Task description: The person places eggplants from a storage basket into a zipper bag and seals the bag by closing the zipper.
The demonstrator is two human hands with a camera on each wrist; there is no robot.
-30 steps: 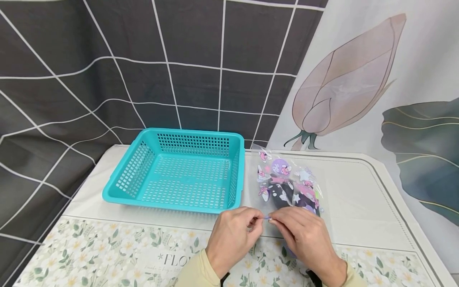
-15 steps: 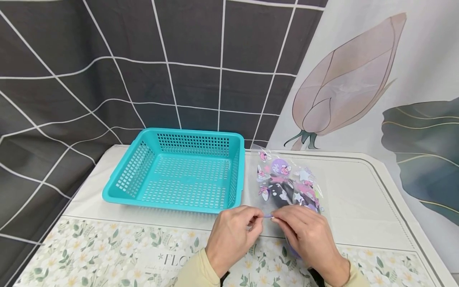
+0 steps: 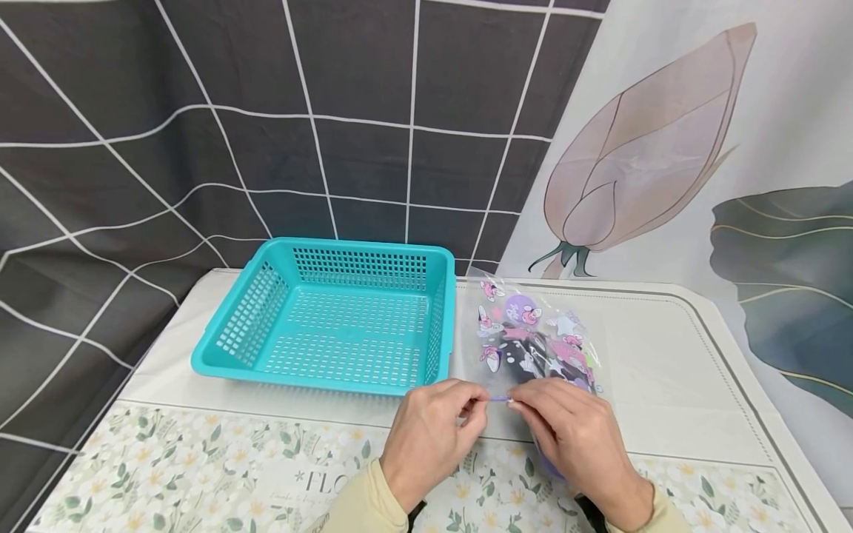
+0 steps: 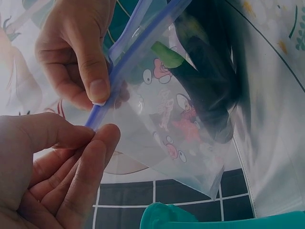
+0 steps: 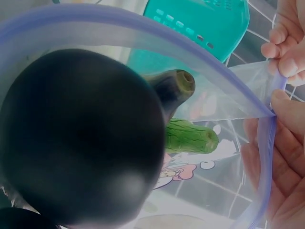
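Observation:
A clear zip bag [image 3: 520, 307] with pink and purple cartoon prints lies right of the basket, its purple zip strip [image 3: 498, 399] toward me. My left hand [image 3: 433, 440] pinches the strip's left end between thumb and fingers. Just right of it, my right hand [image 3: 576, 440] pinches the same strip, leaving a short pressed-together stretch between them. In the right wrist view the rest of the mouth gapes. Inside are a large glossy dark eggplant [image 5: 81, 138], a second dark stem end [image 5: 185, 82] and a green, ridged, cucumber-like vegetable [image 5: 193, 136]. A white bit at my right thumb is too small to identify.
A turquoise plastic basket [image 3: 320, 381] with slotted walls stands left of the bag, close to it. The table [image 3: 673, 377] wears a pale cover with a floral front band. A dark checked cloth [image 3: 360, 163] and a flower-printed curtain [image 3: 640, 148] hang behind.
My right hand has slid slightly right along the zip strip, so more purple strip shows between the hands. My left hand keeps almost the same place. The basket stays put.

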